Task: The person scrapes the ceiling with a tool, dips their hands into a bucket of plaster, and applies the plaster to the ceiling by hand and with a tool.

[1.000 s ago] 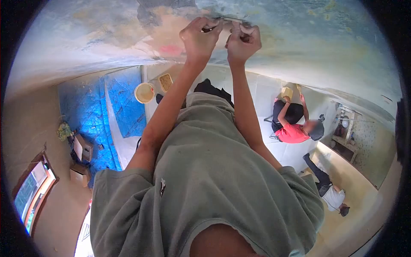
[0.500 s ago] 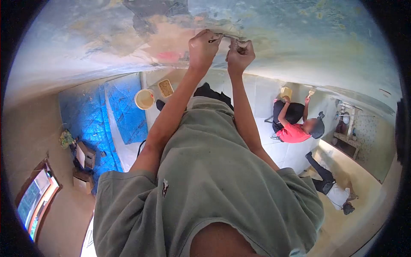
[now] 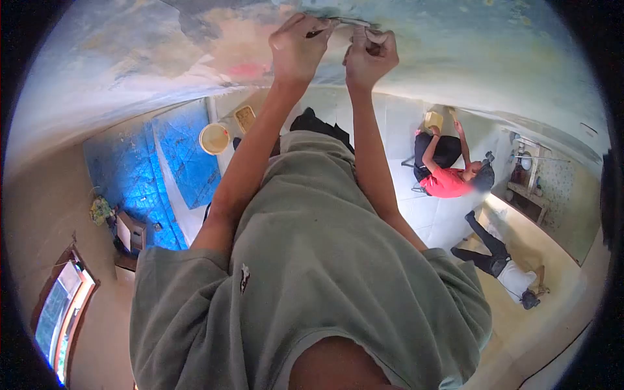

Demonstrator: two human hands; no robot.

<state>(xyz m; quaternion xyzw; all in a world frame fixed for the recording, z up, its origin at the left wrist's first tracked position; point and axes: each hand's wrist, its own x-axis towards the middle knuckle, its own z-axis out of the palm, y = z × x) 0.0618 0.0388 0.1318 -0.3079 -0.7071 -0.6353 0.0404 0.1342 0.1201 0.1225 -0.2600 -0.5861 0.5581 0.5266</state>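
Both my hands are raised close to a patchy, stained wall (image 3: 227,39) at the top of the view. Between them runs a thin, pale, flat strip (image 3: 354,21), its edge lying near the wall surface. My left hand (image 3: 298,55) is closed, fingers pinching the strip's left end. Slightly to the right, my right hand (image 3: 370,62) is closed too, thumb and curled fingers at the strip's other end. The fingers cover both ends, so I cannot tell what kind of tool or piece it is.
Below left stand a pale bucket (image 3: 214,139) and a small tray (image 3: 245,119), beside a blue tarp (image 3: 133,162). A person in red (image 3: 448,183) sits at right holding a yellow container (image 3: 433,121). Farther right is a person in a white top (image 3: 518,279).
Both hands have shifted toward the top of the view, keeping hold of the strip, with the left hand a little farther left. The seated person's brush hand has moved up against the wall.
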